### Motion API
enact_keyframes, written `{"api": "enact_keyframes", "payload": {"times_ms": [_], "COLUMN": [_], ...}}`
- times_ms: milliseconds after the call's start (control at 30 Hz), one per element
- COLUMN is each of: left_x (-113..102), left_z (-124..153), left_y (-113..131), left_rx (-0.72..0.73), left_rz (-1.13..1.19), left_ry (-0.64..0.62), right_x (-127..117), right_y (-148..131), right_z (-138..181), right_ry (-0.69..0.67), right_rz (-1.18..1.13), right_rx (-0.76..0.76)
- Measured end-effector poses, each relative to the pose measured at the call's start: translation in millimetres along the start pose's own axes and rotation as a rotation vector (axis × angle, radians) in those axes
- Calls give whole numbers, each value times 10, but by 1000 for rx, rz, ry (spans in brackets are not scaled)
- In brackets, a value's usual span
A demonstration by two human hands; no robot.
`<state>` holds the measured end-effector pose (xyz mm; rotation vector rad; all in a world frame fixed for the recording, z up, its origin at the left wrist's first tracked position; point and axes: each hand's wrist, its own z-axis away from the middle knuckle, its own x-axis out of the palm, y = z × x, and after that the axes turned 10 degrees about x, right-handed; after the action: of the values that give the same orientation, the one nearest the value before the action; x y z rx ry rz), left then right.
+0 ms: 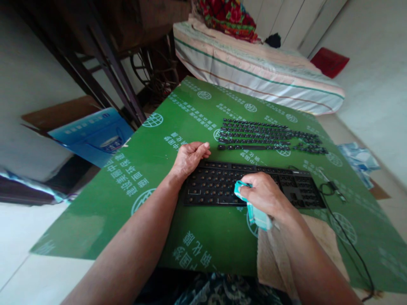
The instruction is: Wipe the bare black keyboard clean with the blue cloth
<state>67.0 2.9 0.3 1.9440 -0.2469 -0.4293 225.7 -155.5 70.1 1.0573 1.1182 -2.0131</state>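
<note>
A black keyboard point(208, 184) with its keycaps off over most of the board lies on the green table. My left hand point(190, 159) is at its far left corner, fingers curled against the edge and thumb pointing right. Over the middle of the board, my right hand point(263, 192) grips a teal and white cloth point(259, 218), one bunched end pressed near the bare key switches and the rest hanging below the palm. Beyond the keyboard, loose black keycaps point(254, 135) lie in several rows. What the right fingertips touch is partly hidden.
A tan cloth point(324, 241) lies under my right forearm on the green table point(104, 203). Right of the keyboard are a slim tool point(332, 186) and a black cable point(349, 243). A bed point(254, 72) stands behind; a blue box point(92, 133) is at left.
</note>
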Motion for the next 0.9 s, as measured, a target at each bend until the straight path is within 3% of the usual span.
{"api": "enact_keyframes", "payload": {"times_ms": [200,633,900], "left_x": [-2,-1,-2], "left_z": [3,1,2], "left_y": [21,30,24], "left_rx": [-8,-12,-15], "left_rz": [-7,-21,-22], "left_ry": [2,-3,-9], "right_x": [111,188,179], "right_y": [-101,-259,-384], "right_z": [72,13,39], "right_ry": [-18,13,-49], "right_rz": [117,190,262], "right_rx": [-136,-154,-226]}}
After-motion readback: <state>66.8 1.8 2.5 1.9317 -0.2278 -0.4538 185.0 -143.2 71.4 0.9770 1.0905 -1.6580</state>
